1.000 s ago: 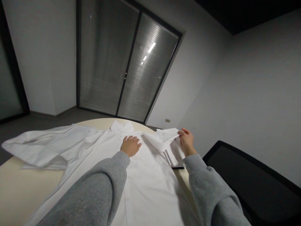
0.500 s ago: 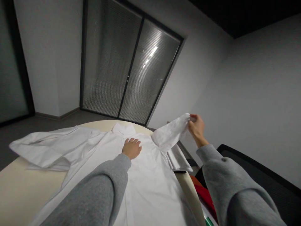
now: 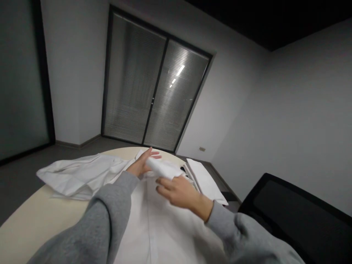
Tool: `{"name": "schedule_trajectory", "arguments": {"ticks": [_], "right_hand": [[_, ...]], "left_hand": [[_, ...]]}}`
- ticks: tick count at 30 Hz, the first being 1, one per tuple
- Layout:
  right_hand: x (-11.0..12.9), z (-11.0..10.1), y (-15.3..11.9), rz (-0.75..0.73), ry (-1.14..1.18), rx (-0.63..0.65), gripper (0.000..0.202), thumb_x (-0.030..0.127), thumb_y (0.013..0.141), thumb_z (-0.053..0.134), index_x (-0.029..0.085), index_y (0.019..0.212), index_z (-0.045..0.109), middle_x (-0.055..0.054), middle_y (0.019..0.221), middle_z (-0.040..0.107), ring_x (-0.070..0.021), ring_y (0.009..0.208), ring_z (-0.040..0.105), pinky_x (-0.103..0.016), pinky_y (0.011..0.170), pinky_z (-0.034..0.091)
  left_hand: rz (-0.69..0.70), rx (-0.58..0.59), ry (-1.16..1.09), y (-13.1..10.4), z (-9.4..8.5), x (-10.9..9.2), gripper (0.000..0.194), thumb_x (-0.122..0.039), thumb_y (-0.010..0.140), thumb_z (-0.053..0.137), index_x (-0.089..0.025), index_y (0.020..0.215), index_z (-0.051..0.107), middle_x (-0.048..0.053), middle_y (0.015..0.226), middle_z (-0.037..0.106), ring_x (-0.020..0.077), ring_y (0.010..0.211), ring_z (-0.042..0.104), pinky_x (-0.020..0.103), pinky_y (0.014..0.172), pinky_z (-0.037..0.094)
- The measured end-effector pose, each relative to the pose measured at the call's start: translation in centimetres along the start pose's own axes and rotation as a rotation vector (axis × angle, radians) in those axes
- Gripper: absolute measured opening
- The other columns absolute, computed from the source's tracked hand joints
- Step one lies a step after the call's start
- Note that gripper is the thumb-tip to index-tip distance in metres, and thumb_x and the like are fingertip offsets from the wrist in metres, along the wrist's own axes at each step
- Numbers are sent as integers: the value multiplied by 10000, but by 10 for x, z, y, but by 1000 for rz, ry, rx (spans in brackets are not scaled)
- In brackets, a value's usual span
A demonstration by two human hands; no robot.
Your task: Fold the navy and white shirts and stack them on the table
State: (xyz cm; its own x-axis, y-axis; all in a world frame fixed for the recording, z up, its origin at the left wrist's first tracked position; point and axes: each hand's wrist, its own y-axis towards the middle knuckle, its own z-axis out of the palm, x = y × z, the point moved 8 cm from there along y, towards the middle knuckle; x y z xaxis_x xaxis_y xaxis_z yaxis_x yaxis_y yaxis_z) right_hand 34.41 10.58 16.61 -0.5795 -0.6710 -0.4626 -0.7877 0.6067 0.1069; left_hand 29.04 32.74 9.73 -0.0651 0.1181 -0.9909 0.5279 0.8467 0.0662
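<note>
A white collared shirt [image 3: 165, 227] lies front up on a round, light-coloured table. Its right-hand sleeve [image 3: 165, 168] is turned inward over the upper chest. My left hand [image 3: 141, 164] is near the collar with its fingers spread, beside the end of that folded sleeve. Just below the sleeve, my right hand [image 3: 181, 191] rests on or just above the cloth, fingers loosely stretched and apart. The shirt's other sleeve [image 3: 74, 176] is spread out to the left.
The table [image 3: 24, 227] has a curved edge at left and back. Folded white cloth [image 3: 206, 181] sits at its right edge. A black mesh-backed chair [image 3: 297, 216] stands close on the right. Glass doors with blinds [image 3: 132, 84] are beyond the table.
My right hand has brought the raised sleeve leftward and down across the chest, and its fingers have loosened. My left hand has lifted from the chest towards the collar. The view has shifted slightly.
</note>
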Motion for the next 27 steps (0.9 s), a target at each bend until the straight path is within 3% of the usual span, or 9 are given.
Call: {"name": "schedule_trajectory", "arguments": {"ticks": [2, 4, 8, 11, 15, 18, 21, 24, 27], "right_hand": [[46, 17, 1, -91, 74, 49, 126, 271, 992, 567, 248, 1073, 660, -59, 1140, 742, -188, 694, 638, -330, 575, 457], [77, 26, 0, -104, 169, 55, 224, 335, 969, 608, 257, 1178, 632, -57, 1156, 735, -193, 676, 630, -331, 544, 455], [101, 34, -4, 23, 352, 1, 616, 431, 960, 594, 264, 1519, 398, -98, 1458, 621, -198, 740, 674, -329, 593, 519], [110, 39, -6, 45, 451, -46, 612, 437, 986, 551, 244, 1539, 376, -98, 1541, 558, -220, 911, 708, -334, 700, 560], [112, 45, -11, 76, 512, -90, 613, 345, 974, 533, 234, 1553, 365, -86, 1597, 506, -251, 1118, 688, -370, 842, 566], [112, 46, -15, 68, 504, -116, 678, 292, 952, 515, 230, 1593, 303, -117, 1618, 478, -294, 1132, 691, -432, 859, 572], [106, 40, -21, 99, 479, -273, 697, 257, 928, 514, 214, 1584, 284, -182, 1586, 497, -374, 1234, 646, -567, 958, 538], [85, 37, -33, 284, 633, -505, 632, 265, 934, 527, 253, 1531, 321, -171, 1501, 574, -362, 1281, 623, -565, 1032, 506], [56, 61, -44, 627, 932, -555, 530, 352, 998, 492, 285, 1498, 331, -128, 1428, 616, -290, 1023, 724, -480, 919, 559]], "left_hand": [[-93, 92, 17, -21, -9, -8, 813, -812, 951, 263, -209, 1412, 554, 172, 1410, 673, 300, 1135, 720, 407, 835, 589], [-157, 159, 209, -43, -10, -10, 772, -811, 931, 344, -242, 1401, 570, 140, 1456, 648, 289, 1151, 713, 381, 849, 570], [-85, 240, 756, -75, 10, -7, 678, -702, 885, 544, -211, 1340, 647, 140, 1361, 710, 303, 1149, 706, 374, 925, 524], [-72, 323, 867, -91, 33, 2, 608, -583, 745, 746, -205, 1221, 731, 114, 1139, 794, 314, 1084, 718, 351, 907, 517], [-46, 348, 916, -108, 40, -7, 596, -315, 682, 755, -199, 1266, 726, 54, 978, 782, 267, 920, 719, 319, 826, 521], [138, 227, 873, -124, 26, -37, 701, -198, 671, 683, -224, 1372, 660, 51, 1132, 722, 227, 959, 671, 311, 872, 516], [271, 150, 760, -151, 8, -60, 799, -160, 660, 641, -253, 1451, 578, 78, 1345, 614, 196, 971, 637, 319, 885, 529], [248, 142, 643, -180, -2, -62, 859, -133, 638, 609, -277, 1480, 521, 102, 1535, 466, 190, 1034, 657, 301, 824, 551], [214, 158, 540, -205, -1, -54, 815, -132, 671, 617, -310, 1461, 525, 99, 1690, 272, 214, 1155, 662, 287, 810, 557]]}}
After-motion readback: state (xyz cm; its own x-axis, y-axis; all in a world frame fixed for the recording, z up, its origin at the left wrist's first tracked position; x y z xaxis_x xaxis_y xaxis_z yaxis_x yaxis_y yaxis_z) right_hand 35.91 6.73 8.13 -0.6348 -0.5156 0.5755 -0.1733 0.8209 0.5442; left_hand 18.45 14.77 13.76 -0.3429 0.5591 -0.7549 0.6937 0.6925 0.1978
